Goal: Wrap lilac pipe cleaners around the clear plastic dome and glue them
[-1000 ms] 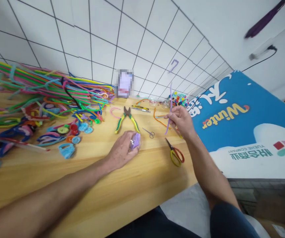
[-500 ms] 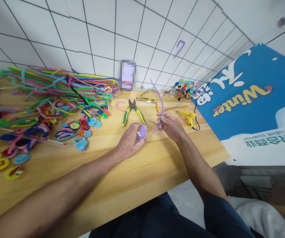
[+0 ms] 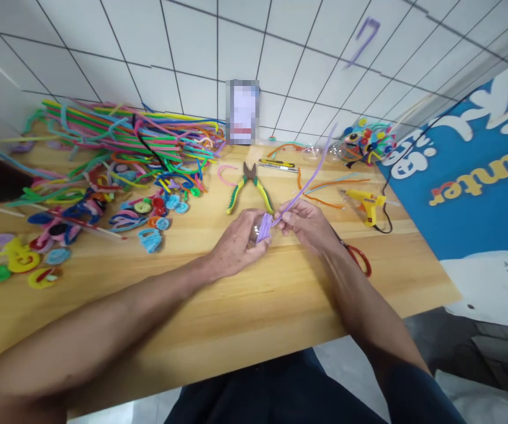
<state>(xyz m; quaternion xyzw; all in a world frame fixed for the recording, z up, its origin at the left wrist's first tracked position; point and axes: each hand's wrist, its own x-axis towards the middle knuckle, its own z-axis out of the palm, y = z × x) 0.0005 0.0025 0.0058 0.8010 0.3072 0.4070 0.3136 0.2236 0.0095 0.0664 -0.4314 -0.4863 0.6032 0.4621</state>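
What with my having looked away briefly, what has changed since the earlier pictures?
The right hand moved left, bringing its purple pipe cleaner up close to the purple-wrapped clear ball in the left hand. Nothing was let go. Unchanged: the left hand's hold, the pliers and the bundle of pipe cleaners.

R hand (image 3: 307, 226) w/ purple stem (image 3: 312, 178) moved in by L hand (image 3: 236, 240).
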